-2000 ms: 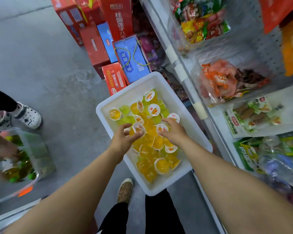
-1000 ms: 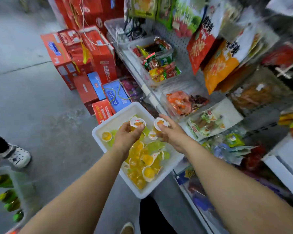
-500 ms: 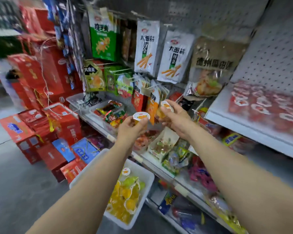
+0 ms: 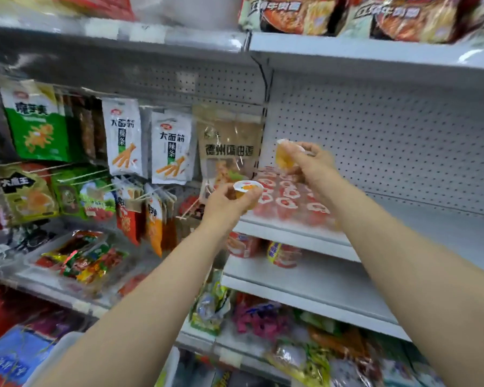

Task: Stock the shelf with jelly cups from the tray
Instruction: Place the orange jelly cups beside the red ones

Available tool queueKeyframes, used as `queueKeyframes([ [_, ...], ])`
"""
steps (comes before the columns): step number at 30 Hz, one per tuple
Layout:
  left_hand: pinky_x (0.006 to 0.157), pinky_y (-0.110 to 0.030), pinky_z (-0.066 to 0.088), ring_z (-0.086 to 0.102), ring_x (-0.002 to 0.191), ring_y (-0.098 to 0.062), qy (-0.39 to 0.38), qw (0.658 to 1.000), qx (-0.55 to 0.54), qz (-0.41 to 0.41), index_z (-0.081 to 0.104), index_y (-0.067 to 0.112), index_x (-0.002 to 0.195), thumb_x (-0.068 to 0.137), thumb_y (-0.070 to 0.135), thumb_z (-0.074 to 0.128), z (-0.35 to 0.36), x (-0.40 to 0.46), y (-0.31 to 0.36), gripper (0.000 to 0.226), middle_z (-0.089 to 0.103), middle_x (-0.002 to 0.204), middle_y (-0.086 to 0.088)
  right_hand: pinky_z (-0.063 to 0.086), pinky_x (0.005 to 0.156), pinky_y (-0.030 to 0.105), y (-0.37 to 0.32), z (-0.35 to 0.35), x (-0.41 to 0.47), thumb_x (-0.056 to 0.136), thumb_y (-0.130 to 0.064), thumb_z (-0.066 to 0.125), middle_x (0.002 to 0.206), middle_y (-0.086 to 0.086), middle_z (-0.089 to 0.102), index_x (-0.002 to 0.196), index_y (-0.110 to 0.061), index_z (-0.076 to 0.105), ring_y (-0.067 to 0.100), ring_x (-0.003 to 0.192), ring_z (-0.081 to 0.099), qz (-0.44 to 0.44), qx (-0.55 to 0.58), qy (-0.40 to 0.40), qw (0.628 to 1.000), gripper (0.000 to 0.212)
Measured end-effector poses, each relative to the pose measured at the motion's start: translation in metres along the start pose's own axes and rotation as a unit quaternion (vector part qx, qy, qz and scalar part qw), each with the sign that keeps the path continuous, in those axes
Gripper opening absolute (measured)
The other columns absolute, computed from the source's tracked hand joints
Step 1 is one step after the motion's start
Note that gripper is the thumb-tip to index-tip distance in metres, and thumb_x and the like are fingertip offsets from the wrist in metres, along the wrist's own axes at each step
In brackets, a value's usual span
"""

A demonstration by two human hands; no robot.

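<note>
Left hand (image 4: 226,202): I grip one orange cup (image 4: 246,190), lid up. Right hand (image 4: 309,163): I pinch another cup (image 4: 284,156), tilted, over the shelf (image 4: 430,227). Red cups (image 4: 287,196) already stocked; tray (image 4: 67,344) corner barely visible, contents unseen.

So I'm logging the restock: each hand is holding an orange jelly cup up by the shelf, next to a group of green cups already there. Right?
Not quite. The head view shows the left hand and right hand each gripping an orange jelly cup by the shelf, but the cups already there are red, not green.
</note>
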State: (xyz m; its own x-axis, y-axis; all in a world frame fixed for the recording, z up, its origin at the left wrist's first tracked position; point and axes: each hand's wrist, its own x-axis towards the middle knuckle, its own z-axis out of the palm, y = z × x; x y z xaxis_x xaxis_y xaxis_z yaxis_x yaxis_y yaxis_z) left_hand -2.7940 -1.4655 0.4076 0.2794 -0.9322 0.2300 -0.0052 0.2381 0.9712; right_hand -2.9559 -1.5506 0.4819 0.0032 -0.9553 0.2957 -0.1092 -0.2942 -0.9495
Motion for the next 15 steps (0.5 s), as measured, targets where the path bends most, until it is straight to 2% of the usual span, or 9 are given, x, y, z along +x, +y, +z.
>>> queueKeyframes([
  [3, 0.085, -0.034, 0.057, 0.068, 0.084, -0.016, -0.04, 0.999, -0.021, -0.021, 0.066, 0.016, 0.101, 0.076, 0.036, 0.083, 0.05, 0.013, 0.004, 0.036, 0.073, 0.097, -0.004, 0.045, 0.052, 0.028, 0.007, -0.057, 0.015, 0.076, -0.055, 0.079, 0.084, 0.008, 0.072, 0.113, -0.018, 0.063, 0.016, 0.054, 0.063, 0.008, -0.041, 0.046, 0.998, 0.055],
  [5, 0.086, -0.036, 0.058, 0.069, 0.087, -0.019, -0.062, 0.997, -0.041, -0.031, 0.065, 0.016, 0.099, 0.075, 0.032, 0.084, 0.082, 0.022, 0.008, 0.034, 0.073, 0.101, -0.006, 0.046, 0.056, 0.029, 0.013, -0.093, 0.027, 0.076, -0.058, 0.077, 0.079, 0.005, 0.067, 0.109, -0.016, 0.065, 0.013, 0.053, 0.057, 0.01, -0.073, 0.081, 0.994, 0.055],
  [7, 0.081, -0.034, 0.057, 0.067, 0.084, -0.018, -0.082, 0.995, -0.052, -0.032, 0.062, 0.018, 0.099, 0.077, 0.027, 0.083, 0.112, 0.031, 0.012, 0.031, 0.07, 0.099, -0.003, 0.045, 0.057, 0.028, 0.018, -0.124, 0.041, 0.076, -0.059, 0.077, 0.076, 0.003, 0.062, 0.106, -0.017, 0.066, 0.014, 0.059, 0.053, 0.014, -0.094, 0.109, 0.99, 0.053],
  [9, 0.077, -0.034, 0.057, 0.066, 0.082, -0.016, -0.092, 0.994, -0.055, -0.029, 0.057, 0.018, 0.111, 0.077, 0.025, 0.083, 0.138, 0.042, 0.015, 0.043, 0.065, 0.102, -0.001, 0.045, 0.059, 0.029, 0.024, -0.153, 0.056, 0.076, -0.058, 0.077, 0.082, 0.003, 0.064, 0.106, -0.017, 0.067, 0.015, 0.066, 0.055, 0.016, -0.11, 0.129, 0.985, 0.052],
  [12, 0.086, -0.044, 0.059, 0.07, 0.086, -0.02, -0.112, 0.993, -0.033, -0.017, 0.055, 0.021, 0.121, 0.077, 0.028, 0.083, 0.172, 0.06, 0.017, 0.053, 0.062, 0.112, -0.003, 0.046, 0.06, 0.028, 0.038, -0.188, 0.077, 0.08, -0.052, 0.077, 0.088, 0.0, 0.066, 0.105, -0.015, 0.069, 0.015, 0.071, 0.058, 0.001, -0.129, 0.143, 0.981, 0.045],
  [15, 0.086, -0.045, 0.058, 0.069, 0.08, -0.019, -0.117, 0.993, -0.03, -0.02, 0.056, 0.017, 0.121, 0.08, 0.024, 0.08, 0.203, 0.072, 0.022, 0.049, 0.064, 0.097, 0.0, 0.048, 0.068, 0.029, 0.059, -0.216, 0.098, 0.076, -0.05, 0.081, 0.099, 0.0, 0.068, 0.103, -0.017, 0.066, 0.019, 0.083, 0.063, 0.012, -0.132, 0.152, 0.979, 0.045],
])
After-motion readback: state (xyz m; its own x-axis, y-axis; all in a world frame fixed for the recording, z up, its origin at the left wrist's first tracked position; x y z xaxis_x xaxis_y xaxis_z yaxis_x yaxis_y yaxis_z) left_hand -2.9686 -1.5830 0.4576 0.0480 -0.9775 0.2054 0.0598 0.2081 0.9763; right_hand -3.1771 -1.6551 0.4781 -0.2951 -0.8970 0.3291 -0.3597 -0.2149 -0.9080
